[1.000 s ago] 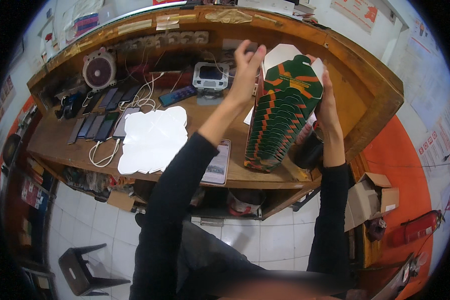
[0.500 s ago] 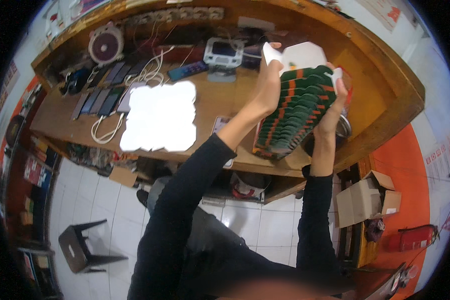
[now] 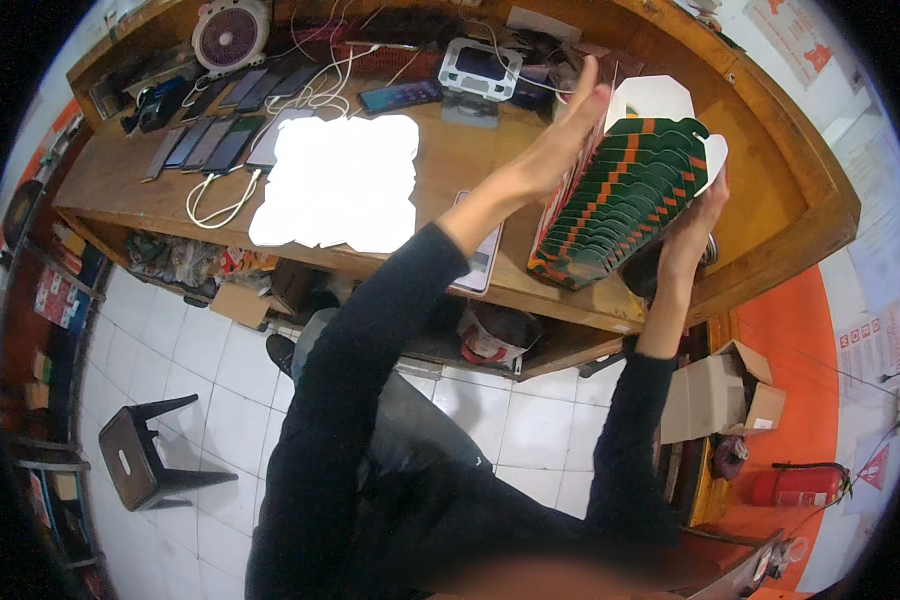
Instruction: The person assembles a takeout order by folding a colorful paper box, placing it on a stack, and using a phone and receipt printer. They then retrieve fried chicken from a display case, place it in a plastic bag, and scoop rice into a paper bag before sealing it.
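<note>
A stack of nested green and orange paper food boxes [image 3: 625,190], white inside, leans on the wooden counter in front of me. Along the stack's left side my left hand [image 3: 568,135] has its fingers stretched upward, flat against or just beside the boxes. My right hand [image 3: 698,220] is closed on the right side, near a raised white flap; its fingertips are partly hidden behind the stack. Left of the boxes lies a pile of flat white card blanks [image 3: 338,185] with notched edges. Between them, a phone [image 3: 478,255] lies partly under my left forearm.
Several phones [image 3: 210,142] and white cables [image 3: 315,90] occupy the counter's left part, near a round fan [image 3: 231,36]. A grey-white device [image 3: 478,68] stands at the back. A raised wooden edge [image 3: 780,255] bounds the right. Below are a stool [image 3: 135,460] and cardboard box [image 3: 720,395].
The stack has shifted right and slightly up in view with both hands. My left fingers have straightened from the white flap they held. The whole view has also shifted.
</note>
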Available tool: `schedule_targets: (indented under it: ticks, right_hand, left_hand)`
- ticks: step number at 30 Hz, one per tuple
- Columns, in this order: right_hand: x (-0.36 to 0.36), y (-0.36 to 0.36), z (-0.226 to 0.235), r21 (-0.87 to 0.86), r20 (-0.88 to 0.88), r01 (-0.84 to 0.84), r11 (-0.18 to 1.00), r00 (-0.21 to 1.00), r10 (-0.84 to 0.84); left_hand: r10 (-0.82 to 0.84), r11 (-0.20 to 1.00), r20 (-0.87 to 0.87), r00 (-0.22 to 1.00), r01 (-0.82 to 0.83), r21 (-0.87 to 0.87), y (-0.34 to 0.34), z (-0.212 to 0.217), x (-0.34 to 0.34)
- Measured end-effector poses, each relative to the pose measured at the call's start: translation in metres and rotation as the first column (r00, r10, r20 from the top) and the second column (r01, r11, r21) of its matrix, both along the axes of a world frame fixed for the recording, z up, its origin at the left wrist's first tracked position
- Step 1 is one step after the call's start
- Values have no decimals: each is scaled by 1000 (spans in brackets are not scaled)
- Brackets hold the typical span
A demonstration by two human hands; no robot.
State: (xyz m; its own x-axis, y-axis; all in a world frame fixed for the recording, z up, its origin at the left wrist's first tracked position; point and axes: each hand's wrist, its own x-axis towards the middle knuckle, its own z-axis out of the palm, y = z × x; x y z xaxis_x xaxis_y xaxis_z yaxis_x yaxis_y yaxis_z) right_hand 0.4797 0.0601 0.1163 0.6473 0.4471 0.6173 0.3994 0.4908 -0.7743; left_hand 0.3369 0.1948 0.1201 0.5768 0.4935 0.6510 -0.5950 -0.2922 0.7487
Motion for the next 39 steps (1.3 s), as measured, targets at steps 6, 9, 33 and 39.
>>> schedule_targets:
  ticks: [6,9,33,39]
  right_hand:
    - [14,-29,-71,-81,682,907,414,353,-640]
    - [28,-26,-91,-42,684,902,430,339,-645]
    - [-100,-104,-138,172,621,649,741,512,-593]
    - [-137,-105,-100,104,387,446,889,805,-449]
  left_hand:
    - [404,863,-247,881,-276,424,20,-73,-98]
    - [585,719,-425,691,-199,666,32,-109,-127]
    - [738,612,-375,561,-323,722,29,-152,-122]
    - [737,614,-377,561,-322,721,30,-155,-123]
